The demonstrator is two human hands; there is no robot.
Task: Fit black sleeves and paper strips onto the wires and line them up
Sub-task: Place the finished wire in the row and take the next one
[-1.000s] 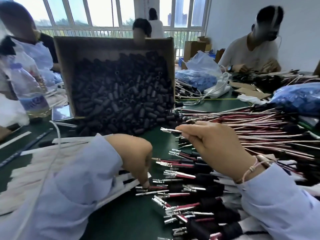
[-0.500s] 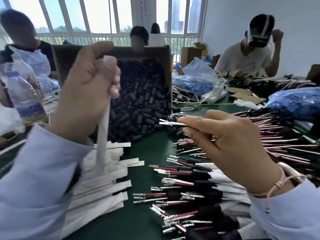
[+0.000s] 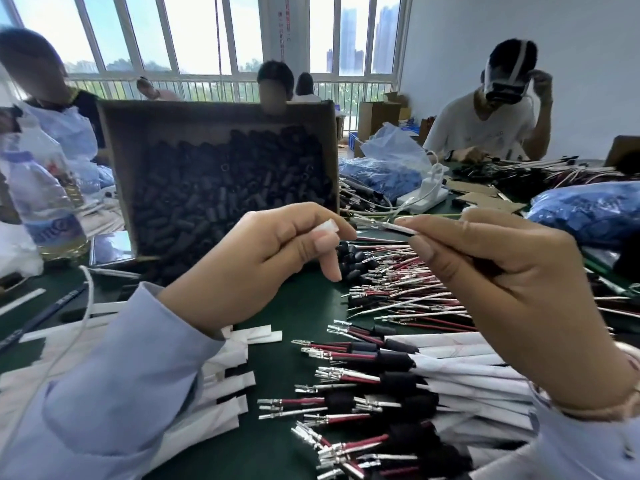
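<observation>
My left hand (image 3: 266,261) pinches a white paper strip (image 3: 327,226) by its end, held up over the table. My right hand (image 3: 502,289) grips a wire (image 3: 384,225) whose metal terminals point left, their tips almost touching the strip. A cardboard box (image 3: 117,140) tilted up behind my hands is full of black sleeves (image 3: 225,188). Loose red and white wires (image 3: 408,289) lie in a pile at centre right. Finished wires with black sleeves and paper wraps (image 3: 398,382) lie in a row at lower right. Spare paper strips (image 3: 228,386) sit under my left forearm.
A water bottle (image 3: 41,202) stands at the left. Blue plastic bags (image 3: 588,213) and a white charger (image 3: 424,197) lie at the right. Other people work around the green table (image 3: 304,306). A white cable (image 3: 88,299) runs across my left sleeve.
My left hand picked a paper strip from the stack, lifted it high, then brought it across to the wire tip. My right hand raised the wire slightly.
</observation>
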